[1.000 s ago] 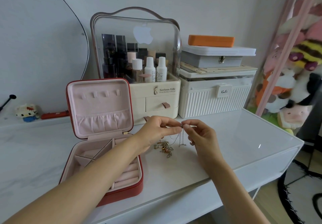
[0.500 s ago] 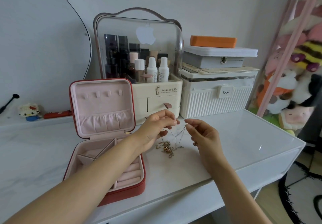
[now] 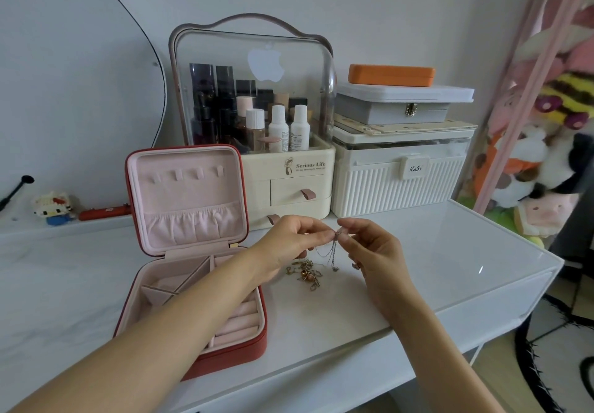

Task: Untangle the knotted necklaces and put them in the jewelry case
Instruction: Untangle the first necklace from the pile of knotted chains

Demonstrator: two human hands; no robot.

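A thin silver necklace chain (image 3: 331, 250) hangs in loops above the white desk, pinched at its top between my left hand (image 3: 289, 245) and my right hand (image 3: 373, 251), whose fingertips nearly meet. Below them a small tangle of gold necklaces (image 3: 305, 273) lies on the desk. The red jewelry case (image 3: 247, 353) stands open at the left, its pink lid upright and its pink compartments showing; my left forearm crosses over its front right part.
Behind the hands stand a clear-lidded cosmetics organiser (image 3: 257, 116) with drawers and a white ribbed storage box (image 3: 398, 177) stacked with a grey box and an orange case. Plush toys (image 3: 540, 161) fill the right side. The desk edge (image 3: 482, 300) drops off at right.
My hands, spread slightly apart half a second ago with the chain stretched between them, have come back together at the chain's top. The gold tangle has stayed on the desk.
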